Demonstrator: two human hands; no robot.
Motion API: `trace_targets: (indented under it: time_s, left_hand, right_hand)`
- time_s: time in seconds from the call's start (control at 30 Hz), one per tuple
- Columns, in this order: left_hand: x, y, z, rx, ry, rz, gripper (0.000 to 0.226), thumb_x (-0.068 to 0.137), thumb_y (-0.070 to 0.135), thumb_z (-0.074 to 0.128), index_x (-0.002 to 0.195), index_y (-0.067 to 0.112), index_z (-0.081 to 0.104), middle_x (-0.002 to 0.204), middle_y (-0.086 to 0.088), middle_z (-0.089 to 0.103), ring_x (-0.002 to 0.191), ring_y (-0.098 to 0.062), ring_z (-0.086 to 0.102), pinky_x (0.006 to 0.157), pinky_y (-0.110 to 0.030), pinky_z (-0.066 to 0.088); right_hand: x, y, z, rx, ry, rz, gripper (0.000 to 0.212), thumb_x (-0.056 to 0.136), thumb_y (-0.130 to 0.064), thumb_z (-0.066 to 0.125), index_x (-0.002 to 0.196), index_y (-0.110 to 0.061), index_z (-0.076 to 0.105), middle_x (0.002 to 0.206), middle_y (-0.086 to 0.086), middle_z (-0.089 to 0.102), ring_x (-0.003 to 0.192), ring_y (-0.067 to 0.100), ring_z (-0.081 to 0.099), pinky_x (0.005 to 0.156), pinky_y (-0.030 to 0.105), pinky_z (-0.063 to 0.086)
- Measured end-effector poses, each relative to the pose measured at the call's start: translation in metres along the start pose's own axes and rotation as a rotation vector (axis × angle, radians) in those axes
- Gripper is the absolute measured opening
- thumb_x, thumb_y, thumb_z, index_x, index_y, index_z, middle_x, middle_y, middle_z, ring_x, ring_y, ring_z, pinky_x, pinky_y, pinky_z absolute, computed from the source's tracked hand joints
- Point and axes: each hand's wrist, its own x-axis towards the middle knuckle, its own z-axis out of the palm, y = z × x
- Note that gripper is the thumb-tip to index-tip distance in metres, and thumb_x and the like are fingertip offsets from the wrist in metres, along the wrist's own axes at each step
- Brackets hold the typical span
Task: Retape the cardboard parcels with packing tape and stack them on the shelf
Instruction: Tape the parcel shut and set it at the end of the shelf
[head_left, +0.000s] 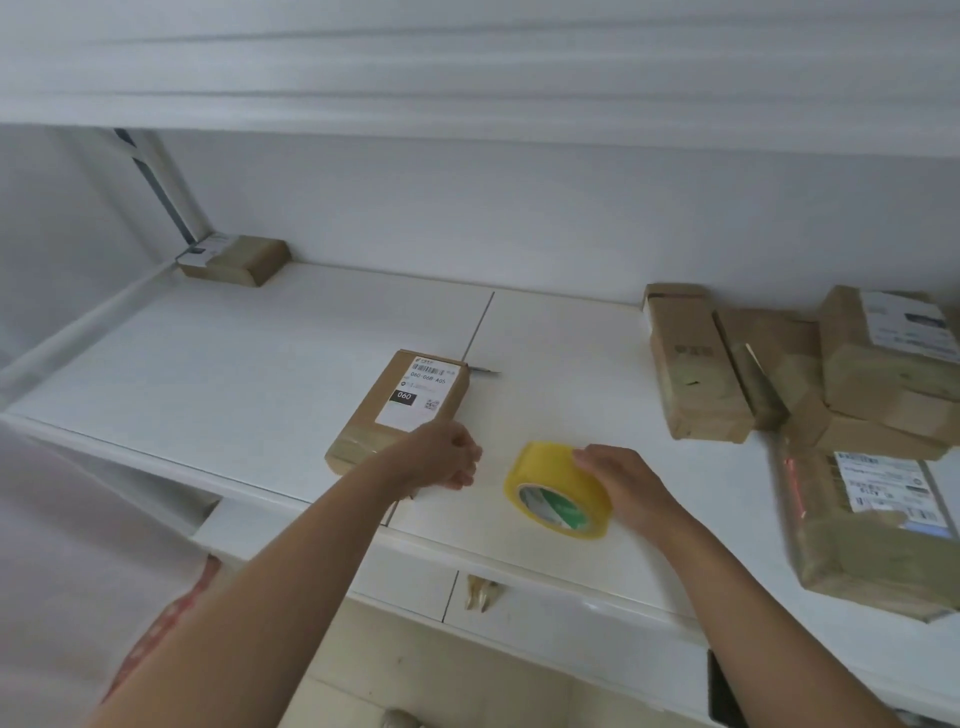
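A flat cardboard parcel (402, 405) with a white "060" label lies in the middle of the white shelf surface (249, 374). My left hand (441, 460) hovers at its near right corner with the fingers loosely curled and nothing in them. A yellow roll of packing tape (550, 491) stands tilted on the surface just to the right. My right hand (626, 486) grips the roll from its right side. One small taped parcel (236, 258) sits alone in the far left corner of the shelf.
Several cardboard parcels (696, 364) are heaped at the right, and a larger taped one (872, 525) overhangs the front edge. A thin dark blade or pen (483, 370) lies behind the labelled parcel. Drawers with a metal handle (480, 592) sit below.
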Motion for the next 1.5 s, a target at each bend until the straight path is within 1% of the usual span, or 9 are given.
trace_targets:
  time_s: [0.17, 0.53, 0.7, 0.83, 0.93, 1.07, 1.23, 1.37, 1.5]
  left_hand:
    - [0.001, 0.002, -0.009, 0.192, 0.078, 0.034, 0.025, 0.086, -0.007, 0.043, 0.081, 0.012, 0.059, 0.079, -0.005, 0.064, 0.070, -0.018, 0.063, 0.078, -0.038, 0.056]
    - [0.008, 0.007, -0.017, 0.117, 0.199, 0.044, 0.021, 0.094, -0.010, 0.045, 0.084, 0.003, 0.059, 0.075, -0.003, 0.064, 0.063, -0.014, 0.061, 0.052, -0.015, 0.049]
    - [0.012, 0.010, -0.016, 0.115, 0.217, 0.035, 0.013, 0.095, 0.000, 0.056, 0.085, 0.006, 0.060, 0.076, -0.003, 0.069, 0.063, -0.013, 0.066, 0.059, -0.019, 0.052]
    - [0.016, 0.011, -0.012, 0.232, 0.191, 0.059, 0.019, 0.097, 0.014, 0.060, 0.078, 0.013, 0.059, 0.079, -0.008, 0.074, 0.068, -0.015, 0.066, 0.080, -0.032, 0.054]
    - [0.009, 0.019, -0.020, 0.104, 0.099, 0.084, 0.012, 0.098, 0.013, 0.060, 0.087, 0.008, 0.059, 0.077, -0.006, 0.071, 0.067, -0.016, 0.066, 0.072, -0.031, 0.055]
    - [-0.005, 0.035, -0.031, -0.053, -0.005, 0.163, 0.008, 0.098, 0.010, 0.060, 0.093, 0.004, 0.061, 0.077, -0.007, 0.071, 0.067, -0.013, 0.068, 0.062, -0.020, 0.054]
    - [-0.008, 0.039, -0.037, -0.090, -0.082, 0.211, 0.007, 0.098, 0.008, 0.058, 0.095, 0.005, 0.064, 0.079, -0.007, 0.072, 0.074, -0.015, 0.070, 0.069, -0.024, 0.055]
    - [-0.005, 0.031, -0.044, -0.070, -0.112, 0.194, 0.010, 0.097, 0.003, 0.055, 0.096, 0.004, 0.065, 0.083, -0.007, 0.073, 0.076, -0.015, 0.071, 0.074, -0.026, 0.057]
    - [-0.001, 0.017, -0.047, -0.085, -0.137, 0.167, 0.009, 0.098, 0.008, 0.056, 0.094, 0.010, 0.063, 0.083, -0.004, 0.073, 0.078, -0.014, 0.070, 0.072, -0.023, 0.056]
  right_hand:
    - [0.005, -0.004, -0.014, -0.144, -0.022, -0.035, 0.048, 0.091, -0.053, 0.061, 0.061, -0.021, 0.042, 0.057, -0.008, 0.038, 0.055, 0.009, 0.040, 0.060, 0.031, 0.031]
    - [0.023, -0.047, -0.046, -0.839, -0.129, 0.147, 0.057, 0.087, -0.069, 0.051, 0.064, -0.017, 0.047, 0.072, 0.001, 0.056, 0.063, 0.018, 0.054, 0.058, 0.030, 0.036]
    - [0.024, -0.055, -0.041, -0.982, -0.163, 0.266, 0.054, 0.089, -0.071, 0.046, 0.093, -0.018, 0.053, 0.096, 0.002, 0.059, 0.084, 0.020, 0.058, 0.063, 0.031, 0.042]
    - [0.026, -0.058, -0.035, -1.112, -0.151, 0.273, 0.051, 0.091, -0.069, 0.045, 0.100, -0.019, 0.053, 0.104, 0.002, 0.060, 0.091, 0.023, 0.057, 0.070, 0.033, 0.043]
    - [0.033, -0.073, -0.037, -1.233, -0.217, 0.295, 0.057, 0.091, -0.066, 0.049, 0.120, -0.018, 0.057, 0.121, 0.004, 0.061, 0.107, 0.025, 0.059, 0.079, 0.035, 0.046]
    - [0.066, -0.105, -0.020, -1.182, -0.145, 0.166, 0.048, 0.095, -0.048, 0.049, 0.130, -0.017, 0.053, 0.134, 0.009, 0.056, 0.117, 0.031, 0.056, 0.086, 0.037, 0.046]
    - [0.138, -0.135, 0.044, -1.008, 0.039, -0.043, 0.003, 0.092, -0.014, 0.045, 0.091, -0.014, 0.048, 0.110, 0.012, 0.062, 0.092, 0.032, 0.057, 0.073, 0.034, 0.042]
    - [0.194, -0.121, 0.084, -1.108, 0.004, -0.125, 0.025, 0.087, -0.002, 0.047, 0.106, -0.008, 0.061, 0.112, 0.013, 0.064, 0.107, 0.033, 0.058, 0.081, 0.036, 0.043]
    - [0.228, -0.091, 0.095, -1.222, -0.110, -0.147, 0.038, 0.087, -0.005, 0.047, 0.118, -0.018, 0.064, 0.120, 0.006, 0.064, 0.115, 0.029, 0.056, 0.094, 0.040, 0.038]
